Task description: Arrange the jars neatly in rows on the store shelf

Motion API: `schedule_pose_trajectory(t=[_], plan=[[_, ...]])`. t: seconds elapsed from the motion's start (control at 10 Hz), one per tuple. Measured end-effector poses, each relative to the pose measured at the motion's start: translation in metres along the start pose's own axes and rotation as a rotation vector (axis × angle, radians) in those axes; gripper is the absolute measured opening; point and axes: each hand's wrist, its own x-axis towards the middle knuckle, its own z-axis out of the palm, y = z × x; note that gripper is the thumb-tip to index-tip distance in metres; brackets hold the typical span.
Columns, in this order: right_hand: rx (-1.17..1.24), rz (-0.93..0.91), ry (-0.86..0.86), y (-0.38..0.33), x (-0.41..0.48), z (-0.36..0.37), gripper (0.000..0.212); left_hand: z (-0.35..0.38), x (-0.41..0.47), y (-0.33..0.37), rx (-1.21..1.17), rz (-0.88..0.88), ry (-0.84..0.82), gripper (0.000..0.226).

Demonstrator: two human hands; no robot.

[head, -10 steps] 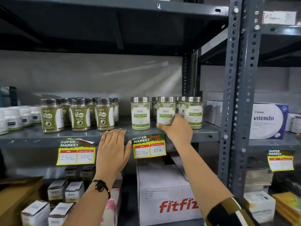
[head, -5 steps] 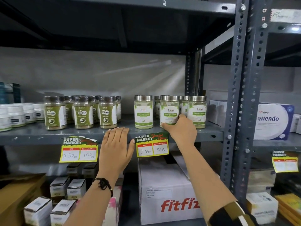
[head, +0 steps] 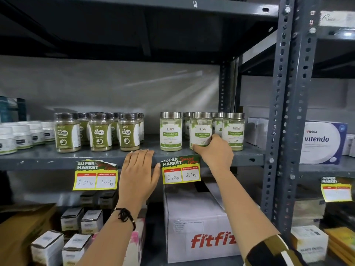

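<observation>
Several moringa jars with silver lids stand on the grey shelf (head: 107, 157). My right hand (head: 215, 152) grips the base of the middle front moringa jar (head: 200, 129). A left front jar (head: 170, 131) stands slightly apart from it; a right front jar (head: 233, 131) stands close beside it. More jars sit behind, partly hidden. My left hand (head: 139, 173) rests flat on the shelf's front edge, fingers together, holding nothing. To the left stand several olive-green Gaska jars (head: 99, 132) in rows.
White tubs (head: 21, 136) fill the shelf's far left. A slotted steel upright (head: 288, 112) bounds the right, with a Vitendo box (head: 322, 141) beyond it. Price tags (head: 180, 169) hang from the shelf edge. A Fitfiz carton (head: 203, 227) and small boxes sit below.
The view has shifted slightly. My right hand stays on the middle front jar and has nudged it a little; my left hand has not moved from the shelf edge.
</observation>
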Motion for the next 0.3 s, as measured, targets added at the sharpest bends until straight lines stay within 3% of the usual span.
schedule_pose_trajectory(t=[0.3], plan=[[0.043, -0.047, 0.008, 0.0033, -0.0045, -0.0047, 0.049, 0.0032, -0.0015, -0.0026, -0.018, 0.010, 0.023, 0.046]])
